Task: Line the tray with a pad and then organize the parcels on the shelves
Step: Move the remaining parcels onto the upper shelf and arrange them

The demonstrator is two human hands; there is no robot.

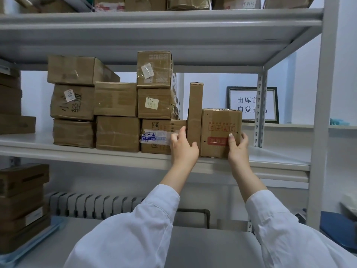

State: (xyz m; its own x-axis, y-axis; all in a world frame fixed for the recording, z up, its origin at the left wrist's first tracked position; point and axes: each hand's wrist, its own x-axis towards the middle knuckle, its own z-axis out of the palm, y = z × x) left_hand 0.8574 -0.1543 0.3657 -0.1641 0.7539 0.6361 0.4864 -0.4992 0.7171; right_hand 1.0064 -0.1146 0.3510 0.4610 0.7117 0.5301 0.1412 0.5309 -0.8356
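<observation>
On the middle shelf (280, 157), left grip (183, 147) pinching tall narrow box (195, 113), right grip (238, 147) clasping small box (218, 122) beside it

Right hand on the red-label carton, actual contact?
Touching. The head view shows the right hand gripping the red-label carton: thumb flat on its front face, fingers wrapped round its right edge.

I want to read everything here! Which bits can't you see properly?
Head view:
- Framed sign: the shelf post covers part of its writing.
- Red label: right hand, holding the small box, hides its end.
- Top-shelf parcels: cut off by the top edge.
- Taped label: left hand, holding the tall box, covers its end.
</observation>
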